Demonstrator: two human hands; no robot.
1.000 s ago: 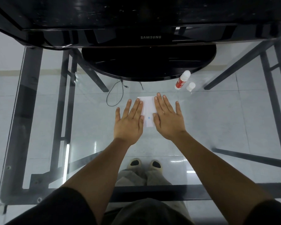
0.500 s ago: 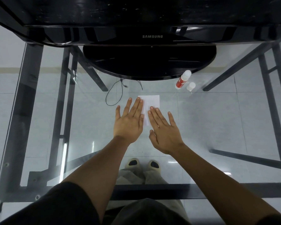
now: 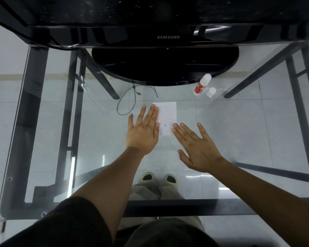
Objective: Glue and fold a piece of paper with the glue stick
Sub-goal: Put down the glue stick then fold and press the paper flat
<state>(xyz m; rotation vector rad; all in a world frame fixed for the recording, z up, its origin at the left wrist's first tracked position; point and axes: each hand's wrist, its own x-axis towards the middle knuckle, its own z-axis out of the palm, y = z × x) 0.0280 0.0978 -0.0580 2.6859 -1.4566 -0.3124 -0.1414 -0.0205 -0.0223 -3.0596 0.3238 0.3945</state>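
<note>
A small folded white paper [image 3: 168, 116] with a faint blue dot lies flat on the glass table. My left hand [image 3: 143, 130] rests flat with fingers spread, its fingertips on the paper's left edge. My right hand [image 3: 197, 147] is flat and open to the lower right of the paper, with only its fingertips near the paper's bottom right corner. The red and white glue stick [image 3: 202, 84] stands tilted at the back right, and its white cap [image 3: 210, 92] sits beside it. Neither hand holds anything.
A black Samsung monitor with an oval stand [image 3: 165, 65] fills the back of the glass table [image 3: 239, 125]. A thin black cable [image 3: 130, 98] loops left of the paper. The dark table frame and my feet show through the glass.
My right hand has slid off the paper toward me and to the right, uncovering most of the sheet. My left hand has stayed on the paper's left edge.
</note>
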